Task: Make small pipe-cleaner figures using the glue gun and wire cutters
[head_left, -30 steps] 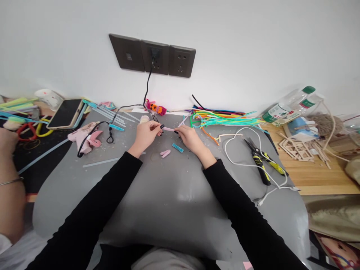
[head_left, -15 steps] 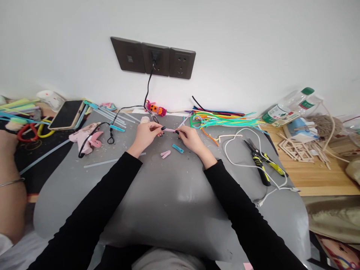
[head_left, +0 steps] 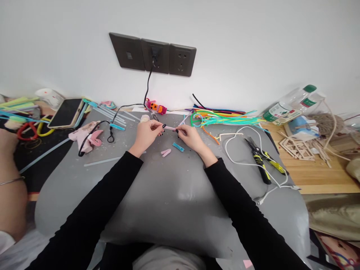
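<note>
Between my two hands a short pale pink pipe cleaner is stretched sideways above the grey mat. My left hand pinches one end with thumb and forefinger. The other end is in the fingertips of my right hand, also closed. Just below them on the mat lie a folded pink pipe cleaner piece and a folded blue pipe cleaner piece. Behind my right hand is a pile of coloured pipe cleaners. A small pink and orange fuzzy figure lies by the wall.
To the left are a pink glue gun with a black cord, glue sticks, a phone, red-handled scissors and another person's arm. On the right lie pliers, a white cable and a plastic bottle.
The camera view has tilted very slightly. Both hands keep their pinch on the pink pipe cleaner, with hardly any movement.
</note>
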A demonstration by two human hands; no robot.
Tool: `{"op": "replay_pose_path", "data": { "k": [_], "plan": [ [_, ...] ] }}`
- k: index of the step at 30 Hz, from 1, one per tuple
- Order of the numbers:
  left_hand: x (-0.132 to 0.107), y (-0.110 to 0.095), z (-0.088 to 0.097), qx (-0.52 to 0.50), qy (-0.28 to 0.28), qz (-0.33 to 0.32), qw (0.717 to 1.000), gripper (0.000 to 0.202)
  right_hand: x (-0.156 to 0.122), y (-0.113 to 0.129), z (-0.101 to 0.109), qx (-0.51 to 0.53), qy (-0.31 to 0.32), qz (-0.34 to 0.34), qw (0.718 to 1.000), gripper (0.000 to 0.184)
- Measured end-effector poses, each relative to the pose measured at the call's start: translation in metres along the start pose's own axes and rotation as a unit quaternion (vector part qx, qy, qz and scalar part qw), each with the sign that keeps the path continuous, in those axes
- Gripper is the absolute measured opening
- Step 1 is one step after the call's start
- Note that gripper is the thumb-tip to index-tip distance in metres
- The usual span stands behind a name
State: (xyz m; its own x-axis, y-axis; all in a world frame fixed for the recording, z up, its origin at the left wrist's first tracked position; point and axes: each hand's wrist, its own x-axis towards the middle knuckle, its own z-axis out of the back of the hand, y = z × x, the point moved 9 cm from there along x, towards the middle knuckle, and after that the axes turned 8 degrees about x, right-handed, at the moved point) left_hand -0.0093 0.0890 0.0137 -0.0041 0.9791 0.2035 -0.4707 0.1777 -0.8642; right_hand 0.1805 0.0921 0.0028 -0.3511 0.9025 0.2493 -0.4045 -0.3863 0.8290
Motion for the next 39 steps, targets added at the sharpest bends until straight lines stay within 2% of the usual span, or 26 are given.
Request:
{"op": "replay_pose_path", "data": {
  "k": [4,8,12,16,21,23,28,32,39],
  "plan": [
    [-0.004,-0.009,-0.007,-0.017,0.028,-0.021,0.999,0.020,0.000,-0.002,0.009,-0.007,-0.053,0.001,0.999,0.023],
    [-0.015,-0.025,-0.025,-0.025,0.072,-0.055,0.996,0.024,-0.001,-0.004,0.017,-0.017,-0.109,0.005,0.994,0.018],
    [-0.025,-0.037,-0.042,-0.026,0.088,-0.079,0.993,0.027,-0.002,-0.002,0.020,0.004,-0.131,0.022,0.991,0.018],
    [-0.028,-0.044,-0.044,-0.036,0.089,-0.105,0.990,0.037,-0.003,0.005,0.024,0.030,-0.141,0.054,0.988,0.024],
    [-0.014,-0.025,-0.030,-0.133,0.069,-0.020,0.989,0.070,-0.003,0.012,0.021,0.061,-0.114,0.084,0.988,0.026],
    [-0.009,-0.016,-0.027,-0.181,0.069,0.014,0.981,0.076,-0.004,0.015,0.019,0.066,-0.106,0.095,0.988,0.026],
    [-0.007,-0.007,-0.030,-0.180,0.088,0.050,0.978,0.055,-0.007,0.029,0.012,0.046,-0.076,0.140,0.986,0.025],
    [-0.011,-0.007,-0.036,-0.184,0.102,0.068,0.975,0.057,-0.011,0.042,0.007,0.018,-0.051,0.191,0.980,0.024],
    [-0.011,0.001,-0.040,-0.230,0.109,0.108,0.961,0.061,-0.015,0.045,0.004,-0.011,-0.048,0.208,0.977,0.026]
  ]
}}
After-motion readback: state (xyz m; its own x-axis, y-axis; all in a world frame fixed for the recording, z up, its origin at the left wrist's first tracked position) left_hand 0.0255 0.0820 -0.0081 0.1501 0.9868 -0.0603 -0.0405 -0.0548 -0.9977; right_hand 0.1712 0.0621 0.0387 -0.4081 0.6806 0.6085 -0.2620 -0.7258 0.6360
